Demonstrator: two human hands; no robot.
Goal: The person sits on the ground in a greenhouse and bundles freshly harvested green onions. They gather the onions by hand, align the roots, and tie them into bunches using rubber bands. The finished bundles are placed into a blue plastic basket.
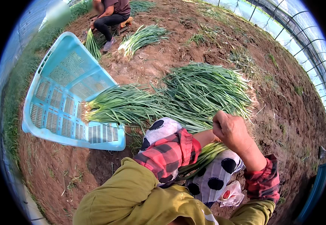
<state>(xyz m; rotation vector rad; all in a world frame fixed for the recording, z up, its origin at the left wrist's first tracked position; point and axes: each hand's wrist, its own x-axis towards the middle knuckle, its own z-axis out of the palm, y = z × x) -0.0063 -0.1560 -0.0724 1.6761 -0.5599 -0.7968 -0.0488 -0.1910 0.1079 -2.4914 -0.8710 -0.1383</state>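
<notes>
A bunch of green onions (208, 156) lies across my lap, over white trousers with black spots (215, 182). At its upper end my left hand (215, 137) reaches in from a red-and-black plaid sleeve; most of it is hidden behind my right hand. My right hand (231, 130) is just above, its fingers curled in toward the left one. Whether anything is pinched in them is hidden. Beyond my knees a large pile of green onions (208, 90) rests on the soil, roots to the right. A further bunch (118, 105) has its root end inside a light-blue plastic crate (67, 118).
The crate lies tipped on its side at left. Farther off, a seated person (111, 19) handles onions (92, 45) near another bundle (141, 39). A plastic bag with something red (231, 194) is beside my leg. A blue object (314, 194) stands at far right. Greenhouse film walls (317, 64) curve around.
</notes>
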